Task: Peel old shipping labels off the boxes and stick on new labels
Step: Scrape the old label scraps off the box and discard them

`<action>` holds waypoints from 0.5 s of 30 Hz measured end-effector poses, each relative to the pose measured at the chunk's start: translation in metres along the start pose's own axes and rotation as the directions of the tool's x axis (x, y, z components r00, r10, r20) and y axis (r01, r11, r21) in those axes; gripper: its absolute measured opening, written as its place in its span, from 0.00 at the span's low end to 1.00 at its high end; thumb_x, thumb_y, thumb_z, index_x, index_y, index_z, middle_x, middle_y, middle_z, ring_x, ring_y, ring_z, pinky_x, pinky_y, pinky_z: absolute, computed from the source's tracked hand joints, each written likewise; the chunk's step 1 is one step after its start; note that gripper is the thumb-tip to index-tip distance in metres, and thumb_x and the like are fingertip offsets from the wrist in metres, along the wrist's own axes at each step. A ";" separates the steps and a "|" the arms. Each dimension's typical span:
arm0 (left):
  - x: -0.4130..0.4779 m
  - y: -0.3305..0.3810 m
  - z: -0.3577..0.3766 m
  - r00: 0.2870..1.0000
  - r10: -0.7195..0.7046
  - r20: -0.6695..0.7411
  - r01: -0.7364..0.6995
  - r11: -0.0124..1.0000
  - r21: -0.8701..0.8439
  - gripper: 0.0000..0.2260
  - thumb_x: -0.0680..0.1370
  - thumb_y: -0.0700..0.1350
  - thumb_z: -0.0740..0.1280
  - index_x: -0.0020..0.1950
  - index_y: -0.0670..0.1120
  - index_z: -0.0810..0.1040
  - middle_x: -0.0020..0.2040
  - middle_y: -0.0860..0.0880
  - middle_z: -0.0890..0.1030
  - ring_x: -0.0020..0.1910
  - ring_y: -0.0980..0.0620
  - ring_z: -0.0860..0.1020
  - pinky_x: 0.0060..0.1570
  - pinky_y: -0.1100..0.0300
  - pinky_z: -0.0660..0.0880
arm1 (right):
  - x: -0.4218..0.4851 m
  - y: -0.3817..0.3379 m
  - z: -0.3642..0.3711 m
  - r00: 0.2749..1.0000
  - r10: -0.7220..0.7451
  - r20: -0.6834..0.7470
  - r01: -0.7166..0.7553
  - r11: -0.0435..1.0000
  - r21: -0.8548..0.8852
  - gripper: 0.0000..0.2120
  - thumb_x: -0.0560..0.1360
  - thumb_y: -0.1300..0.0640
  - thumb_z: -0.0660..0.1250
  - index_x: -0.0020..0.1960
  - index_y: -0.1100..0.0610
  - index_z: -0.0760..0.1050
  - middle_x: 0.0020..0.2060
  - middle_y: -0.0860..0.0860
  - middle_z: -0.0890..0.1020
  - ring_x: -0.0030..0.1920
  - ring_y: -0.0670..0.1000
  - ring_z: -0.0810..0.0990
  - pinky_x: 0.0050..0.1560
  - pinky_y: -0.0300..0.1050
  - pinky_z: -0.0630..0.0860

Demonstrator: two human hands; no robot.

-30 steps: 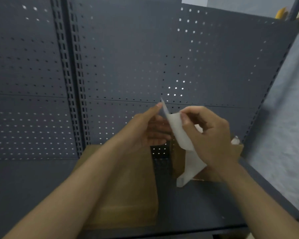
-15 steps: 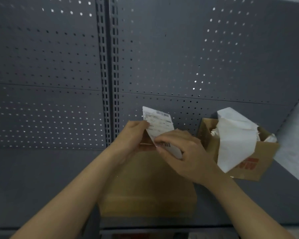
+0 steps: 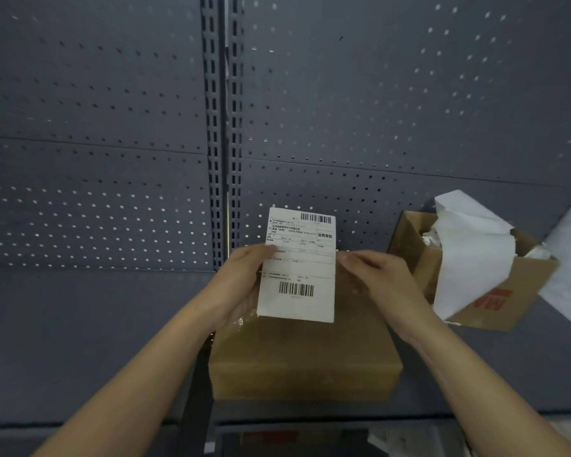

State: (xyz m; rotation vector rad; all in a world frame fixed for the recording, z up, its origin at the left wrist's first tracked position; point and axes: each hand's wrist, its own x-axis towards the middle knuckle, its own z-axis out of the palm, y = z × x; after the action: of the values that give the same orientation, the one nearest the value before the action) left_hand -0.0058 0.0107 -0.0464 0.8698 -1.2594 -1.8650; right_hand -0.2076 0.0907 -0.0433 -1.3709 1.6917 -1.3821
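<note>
Label (image 3: pixel 297 268) looks thin, light, floppy; probably sticky-backed, so hold by the edges. Left hand (image 3: pixel 241 278) pinches its left edge over the closed box (image 3: pixel 305 354). Right hand (image 3: pixel 379 278) just beside right edge, blurred, grip unclear.

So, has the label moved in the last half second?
Yes. The label has shifted left over the closed box, closer to the upright post, and now stands straight.

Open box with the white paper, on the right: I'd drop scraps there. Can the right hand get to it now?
Probably yes. The right hand is just beside the open box, nothing lies between them, and the left hand holds the label.
</note>
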 end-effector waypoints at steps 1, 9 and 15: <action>-0.001 -0.001 -0.001 1.000 -0.003 0.004 0.003 1.000 -0.010 0.12 0.84 0.43 0.57 0.59 0.41 0.79 0.55 0.42 0.85 0.56 0.43 0.83 0.61 0.40 0.76 | -0.001 0.000 0.002 0.998 0.052 0.027 -0.054 0.995 0.084 0.08 0.77 0.51 0.68 0.53 0.50 0.84 0.47 0.46 0.86 0.53 0.54 0.83 0.52 0.54 0.80; 0.001 -0.006 -0.007 1.000 0.009 0.015 -0.011 0.996 0.089 0.12 0.84 0.43 0.59 0.58 0.41 0.80 0.55 0.43 0.85 0.56 0.44 0.83 0.60 0.41 0.77 | -0.005 -0.004 0.011 0.995 0.092 0.049 -0.099 0.983 0.154 0.06 0.78 0.61 0.68 0.51 0.60 0.83 0.47 0.52 0.87 0.53 0.61 0.83 0.56 0.60 0.78; -0.003 -0.010 -0.017 0.998 -0.037 0.045 0.028 0.984 0.174 0.10 0.81 0.41 0.65 0.60 0.40 0.80 0.55 0.44 0.85 0.54 0.46 0.84 0.53 0.52 0.82 | -0.004 -0.006 0.007 0.998 0.004 0.061 -0.007 0.999 0.044 0.05 0.77 0.61 0.69 0.49 0.58 0.83 0.44 0.49 0.87 0.49 0.57 0.83 0.49 0.53 0.81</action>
State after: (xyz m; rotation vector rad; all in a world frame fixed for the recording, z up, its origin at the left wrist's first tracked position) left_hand 0.0076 0.0078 -0.0600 0.9466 -1.4628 -1.8314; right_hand -0.1986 0.0921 -0.0405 -1.3693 1.6150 -1.3529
